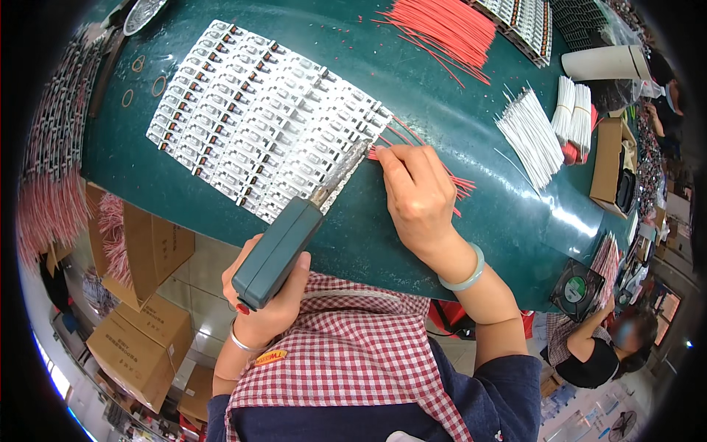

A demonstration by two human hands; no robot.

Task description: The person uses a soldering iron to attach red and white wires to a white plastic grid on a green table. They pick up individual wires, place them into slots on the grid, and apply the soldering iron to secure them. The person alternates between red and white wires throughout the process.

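My left hand [274,291] is wrapped round the grip of a dark green soldering gun [278,250]. Its metal barrel reaches up and right to the edge of a panel of small white-and-silver parts [258,118], laid in slanting rows on the bench. At that panel's right edge, my right hand [417,188] pinches red wires [374,153] between thumb and forefinger. More wire ends fan out past the hand on its right side, and a few red strands run up along the panel edge. The exact contact at the tip is too small to make out.
Red wires [442,33] lie in a pile at the back, beside another panel of parts [526,26]. White wires [532,136] are spread at the right, near tied white bundles [573,110]. A small fan [577,289] stands at the bench's right end; another person [600,339] sits beyond it.
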